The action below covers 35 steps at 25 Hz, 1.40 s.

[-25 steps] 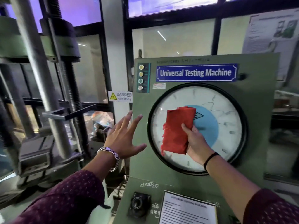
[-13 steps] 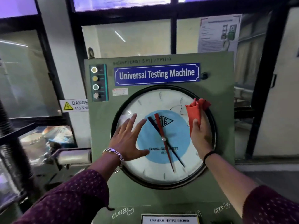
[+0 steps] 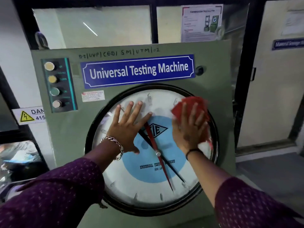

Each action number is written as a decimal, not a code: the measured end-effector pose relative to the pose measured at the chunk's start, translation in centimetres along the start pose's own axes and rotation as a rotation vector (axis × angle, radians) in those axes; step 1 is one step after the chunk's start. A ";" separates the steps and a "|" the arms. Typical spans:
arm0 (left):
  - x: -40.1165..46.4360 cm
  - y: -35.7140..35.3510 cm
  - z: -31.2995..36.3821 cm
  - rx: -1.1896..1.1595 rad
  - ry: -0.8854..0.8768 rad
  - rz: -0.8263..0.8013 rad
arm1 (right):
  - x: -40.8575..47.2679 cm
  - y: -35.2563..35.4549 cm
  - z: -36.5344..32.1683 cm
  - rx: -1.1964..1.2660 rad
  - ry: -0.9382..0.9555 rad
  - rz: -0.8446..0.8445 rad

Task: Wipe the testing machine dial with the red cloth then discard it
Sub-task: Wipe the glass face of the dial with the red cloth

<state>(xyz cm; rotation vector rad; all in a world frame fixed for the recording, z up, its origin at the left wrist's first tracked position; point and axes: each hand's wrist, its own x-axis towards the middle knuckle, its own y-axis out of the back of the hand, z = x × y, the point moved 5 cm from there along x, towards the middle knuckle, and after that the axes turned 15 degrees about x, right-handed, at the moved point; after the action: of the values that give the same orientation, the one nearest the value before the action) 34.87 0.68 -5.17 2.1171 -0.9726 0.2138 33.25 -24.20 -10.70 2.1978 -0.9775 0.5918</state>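
Observation:
The round white dial point(image 3: 144, 186) with a blue centre and a black rim fills the front of the green testing machine point(image 3: 65, 145). A red needle and a black needle cross its face. My right hand point(image 3: 189, 129) presses the red cloth point(image 3: 194, 102) flat against the dial's upper right, fingers spread over it. The cloth sticks out above the fingers and at the lower right of the palm. My left hand point(image 3: 128, 127) lies flat on the glass at the upper left, fingers apart, holding nothing.
A blue "Universal Testing Machine" nameplate point(image 3: 139, 70) sits above the dial, with a column of round indicator lights point(image 3: 53, 84) to its left. A yellow danger sign point(image 3: 31, 115) is on the wall at left. A door point(image 3: 271, 96) stands to the right.
The view has moved closer to the dial. My right hand has flattened the cloth against the glass at the upper right. My left hand has slid up onto the dial's upper left.

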 end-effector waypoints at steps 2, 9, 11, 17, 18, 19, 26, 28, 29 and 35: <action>0.5 -0.9 0.3 -0.001 -0.001 0.024 | -0.7 -1.9 -2.9 -0.098 0.319 -0.062; 0.8 -1.6 0.7 -0.023 -0.035 0.102 | -2.4 -0.8 2.0 0.089 -0.074 0.125; 0.7 -1.6 0.7 -0.017 -0.032 0.107 | -1.7 -1.9 -0.6 -0.028 0.217 0.048; 0.8 -1.5 0.9 -0.018 -0.042 0.126 | -8.6 0.0 9.0 0.055 -0.103 0.071; 0.8 -1.5 0.9 -0.019 -0.044 0.118 | -6.3 0.0 7.1 0.081 -0.157 0.114; 0.8 -1.5 0.9 -0.018 -0.045 0.113 | -3.8 -0.3 4.4 0.071 -0.094 0.112; 0.5 -1.3 0.8 -0.018 -0.019 0.087 | -8.2 -1.6 4.6 -0.124 0.483 -0.086; 0.4 -1.3 0.8 -0.020 -0.011 0.080 | -6.5 -0.8 4.7 -0.096 0.330 -0.029; 0.4 -1.3 0.8 -0.021 -0.011 0.077 | -4.8 -0.8 3.3 -0.070 0.285 0.006; -1.6 -2.4 0.4 -0.142 0.106 0.099 | -3.5 -2.8 -1.4 -0.188 0.763 -0.136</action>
<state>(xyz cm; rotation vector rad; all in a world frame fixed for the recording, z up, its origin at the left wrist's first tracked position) 35.36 2.28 -7.59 1.9115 -1.0010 0.2944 33.06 -20.12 -12.92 1.6319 -0.4488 1.1066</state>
